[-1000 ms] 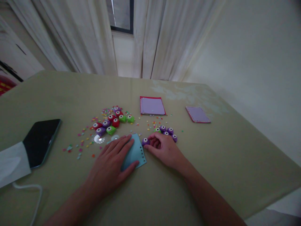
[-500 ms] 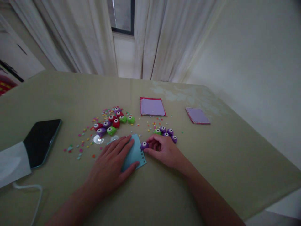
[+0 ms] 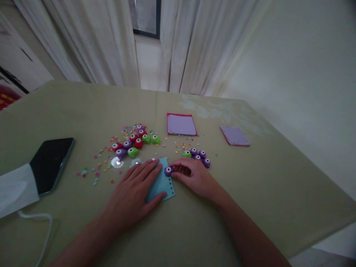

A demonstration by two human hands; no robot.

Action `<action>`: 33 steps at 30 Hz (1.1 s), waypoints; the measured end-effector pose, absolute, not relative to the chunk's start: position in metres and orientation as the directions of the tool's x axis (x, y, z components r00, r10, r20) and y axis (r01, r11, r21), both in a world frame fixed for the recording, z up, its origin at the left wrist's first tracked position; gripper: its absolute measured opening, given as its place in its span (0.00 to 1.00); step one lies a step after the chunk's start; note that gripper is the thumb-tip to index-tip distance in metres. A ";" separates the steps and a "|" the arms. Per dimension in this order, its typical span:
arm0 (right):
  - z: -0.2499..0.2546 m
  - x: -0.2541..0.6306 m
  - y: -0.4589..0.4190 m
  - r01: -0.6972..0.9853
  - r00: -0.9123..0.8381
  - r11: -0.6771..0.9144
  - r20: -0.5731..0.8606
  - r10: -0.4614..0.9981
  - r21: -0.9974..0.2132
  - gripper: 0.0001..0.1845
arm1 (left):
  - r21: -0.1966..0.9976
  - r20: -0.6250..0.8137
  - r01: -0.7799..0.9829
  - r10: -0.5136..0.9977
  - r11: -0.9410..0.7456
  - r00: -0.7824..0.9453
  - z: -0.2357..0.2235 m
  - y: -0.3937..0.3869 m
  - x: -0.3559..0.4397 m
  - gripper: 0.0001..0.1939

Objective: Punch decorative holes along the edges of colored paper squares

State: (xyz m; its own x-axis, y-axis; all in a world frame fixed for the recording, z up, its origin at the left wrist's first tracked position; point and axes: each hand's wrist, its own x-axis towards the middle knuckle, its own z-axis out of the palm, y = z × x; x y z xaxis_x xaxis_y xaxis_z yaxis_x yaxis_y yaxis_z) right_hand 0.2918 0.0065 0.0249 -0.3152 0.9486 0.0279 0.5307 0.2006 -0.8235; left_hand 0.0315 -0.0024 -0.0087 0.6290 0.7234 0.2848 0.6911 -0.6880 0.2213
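Purple punch (image 3: 168, 171) now on blue paper's (image 3: 160, 185) edge, pinched by right hand (image 3: 196, 176). Left hand (image 3: 135, 191) still flat, thumb apart.

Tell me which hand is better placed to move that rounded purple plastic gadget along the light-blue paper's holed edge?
Likely the right hand: it holds the rounded purple plastic gadget at the edge of the light-blue paper sheet, while the left hand lies spread on that sheet.

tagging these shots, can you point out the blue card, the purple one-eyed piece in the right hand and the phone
Blue card (image 3: 160, 185), head view: on its uncovered part.
Purple one-eyed piece (image 3: 168, 170), head view: on its eye.
Phone (image 3: 52, 161), head view: on its dark screen.
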 end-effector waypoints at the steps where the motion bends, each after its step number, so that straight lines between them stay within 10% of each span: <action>1: 0.025 0.292 0.007 0.528 -0.315 0.198 0.026 0.949 -0.826 0.11 | 0.224 0.287 0.689 0.722 -0.689 0.629 -0.009 -0.002 0.032 0.37; 33: 0.042 0.279 0.043 0.586 -0.200 -0.219 -0.401 0.894 -0.780 0.20 | 0.317 0.260 0.687 0.757 -0.653 0.599 -0.005 -0.001 0.038 0.35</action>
State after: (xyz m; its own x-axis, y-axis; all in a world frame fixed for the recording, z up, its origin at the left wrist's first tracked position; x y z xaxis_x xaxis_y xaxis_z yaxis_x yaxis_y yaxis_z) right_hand 0.2788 0.0433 0.0416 -0.1997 0.8941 -0.4009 0.5855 -0.2191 -0.7805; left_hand 0.0380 -0.0015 -0.0055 0.5994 0.7569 0.2605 0.6873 -0.6535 0.3172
